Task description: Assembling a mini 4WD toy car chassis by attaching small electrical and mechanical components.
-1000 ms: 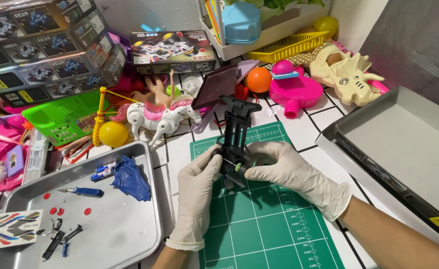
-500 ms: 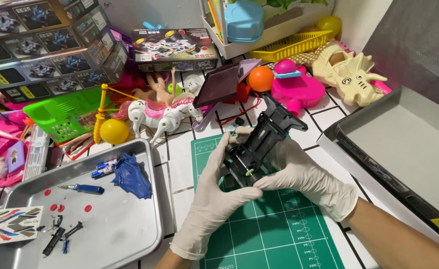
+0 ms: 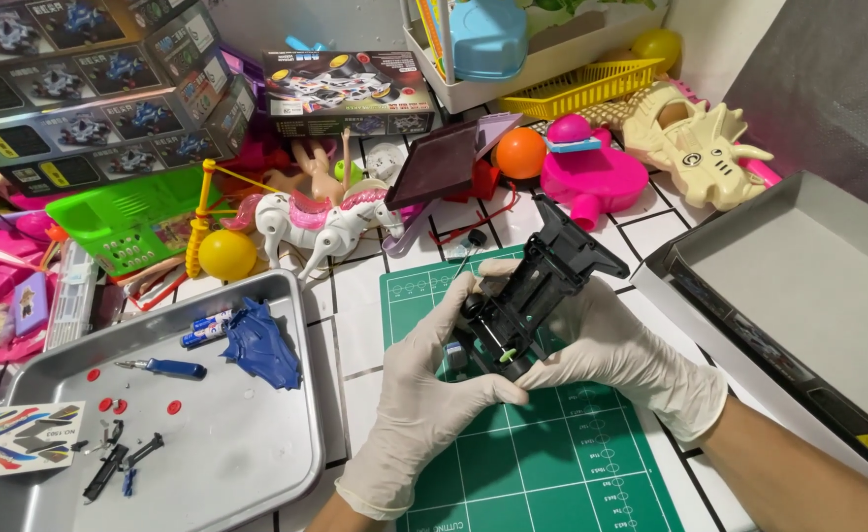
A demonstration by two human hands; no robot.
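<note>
Both gloved hands hold a black toy car chassis above the green cutting mat, chassis tilted, front end pointing far-right. Left hand grips its near end, fingers wrapped round; right hand cradles it from the right side. Left of the mat, a metal tray with a blue screwdriver, blue plastic body piece, small red and black parts, sticker sheet at its near-left edge. Far side: toy horse, yellow ball, orange ball, pink toy, cream dinosaur skull toy, green basket, stacked model boxes. Grey box lid at right.
</note>
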